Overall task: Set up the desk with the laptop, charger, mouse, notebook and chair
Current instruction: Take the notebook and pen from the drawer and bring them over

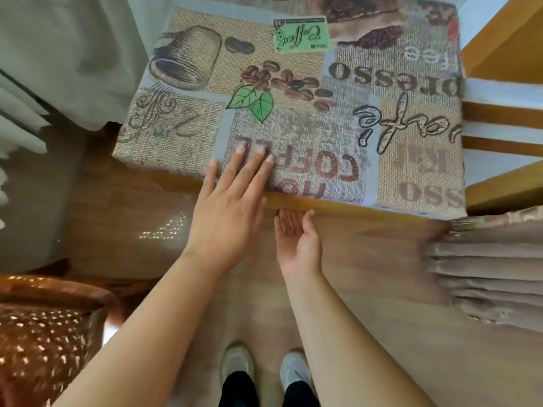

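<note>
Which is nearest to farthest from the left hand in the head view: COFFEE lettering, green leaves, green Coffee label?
From the left hand, flat on the chair cushion's near edge:
1. COFFEE lettering, just right of the fingertips.
2. Green leaves, straight ahead, mid cushion.
3. Green Coffee label, near the far edge.

The chair (293, 113) has a wooden frame and a seat cushion printed with coffee motifs; it stands upright on the floor.

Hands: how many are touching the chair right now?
2. Left hand lies flat on the chair's seat cushion; right hand, palm up, has fingertips at the wooden front edge.
</note>
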